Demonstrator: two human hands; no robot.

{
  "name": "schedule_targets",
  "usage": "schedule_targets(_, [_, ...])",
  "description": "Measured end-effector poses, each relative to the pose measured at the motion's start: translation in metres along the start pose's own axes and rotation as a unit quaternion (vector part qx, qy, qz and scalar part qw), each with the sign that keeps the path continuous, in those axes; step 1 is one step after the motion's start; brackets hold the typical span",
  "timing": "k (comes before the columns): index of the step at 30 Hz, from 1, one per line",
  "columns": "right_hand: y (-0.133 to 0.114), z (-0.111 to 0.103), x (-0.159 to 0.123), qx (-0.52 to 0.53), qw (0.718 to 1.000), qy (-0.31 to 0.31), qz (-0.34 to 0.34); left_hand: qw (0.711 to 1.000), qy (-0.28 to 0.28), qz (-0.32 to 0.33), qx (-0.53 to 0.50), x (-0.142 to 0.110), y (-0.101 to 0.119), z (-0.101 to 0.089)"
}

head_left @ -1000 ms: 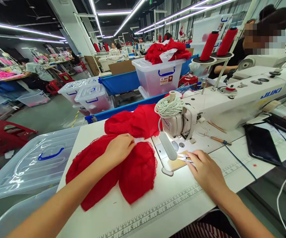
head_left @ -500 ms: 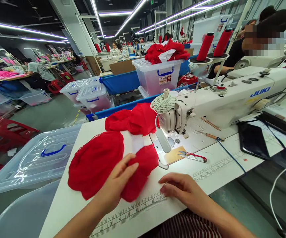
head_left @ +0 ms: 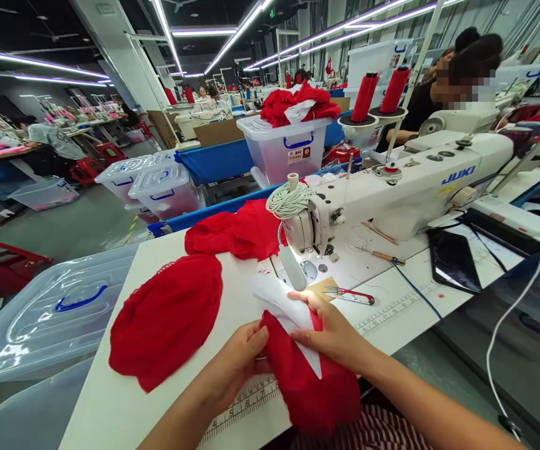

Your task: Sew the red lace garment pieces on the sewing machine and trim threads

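Observation:
A red fabric piece [head_left: 293,381] with a white layer [head_left: 282,300] hangs between my hands over the front edge of the sewing table [head_left: 89,406]. My left hand [head_left: 239,356] pinches its left edge between thumb and fingers. On the other side my right hand [head_left: 330,331] is closed on the red and white cloth. A second red fabric piece [head_left: 167,319], with lace along part of its edge, lies flat to the left. Thread snips [head_left: 352,295] with a red handle rest to the right, beside the white sewing machine [head_left: 307,222].
More red fabric [head_left: 237,231] is bunched behind, against the machine head. A wooden-handled tool [head_left: 382,256], a black phone [head_left: 452,259] and a blue cord [head_left: 417,290] lie at right. Lidded plastic bins [head_left: 64,306] stand on the left. A person [head_left: 410,106] sits beyond the machine.
My right hand has let go of the snips, leaving them on the table. The right-hand red piece has been lifted toward me, now in both hands, with its white layer showing.

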State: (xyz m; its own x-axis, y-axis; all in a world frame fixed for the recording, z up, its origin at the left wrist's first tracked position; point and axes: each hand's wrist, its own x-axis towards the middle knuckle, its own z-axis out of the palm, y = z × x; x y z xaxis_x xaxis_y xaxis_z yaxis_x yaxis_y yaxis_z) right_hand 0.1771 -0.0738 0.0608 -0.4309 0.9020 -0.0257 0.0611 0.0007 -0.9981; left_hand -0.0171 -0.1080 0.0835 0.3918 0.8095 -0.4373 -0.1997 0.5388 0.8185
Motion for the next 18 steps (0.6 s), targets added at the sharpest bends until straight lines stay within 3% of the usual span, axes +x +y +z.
schedule_targets(3, [0.006, -0.01, 0.003, -0.071, 0.996, 0.004, -0.058, 0.997, 0.069, -0.002, -0.014, 0.021, 0.004, 0.007])
schedule_targets(7, [0.011, -0.023, 0.006, -0.087, 0.995, 0.053, 0.003, 0.988, 0.142, 0.026, -0.05, 0.034, -0.002, 0.006])
schedule_targets(13, [0.001, -0.018, 0.008, -0.129, 0.99, 0.025, -0.055, 0.995, 0.089, 0.039, 0.031, 0.027, -0.002, 0.007])
schedule_targets(15, [-0.002, -0.012, 0.008, -0.133, 0.989, -0.001, -0.07, 0.989, 0.135, 0.059, 0.026, 0.024, 0.004, 0.005])
schedule_targets(18, [-0.003, -0.011, 0.006, -0.183, 0.981, -0.009, -0.063, 0.952, 0.272, 0.142, -0.025, 0.017, 0.016, -0.007])
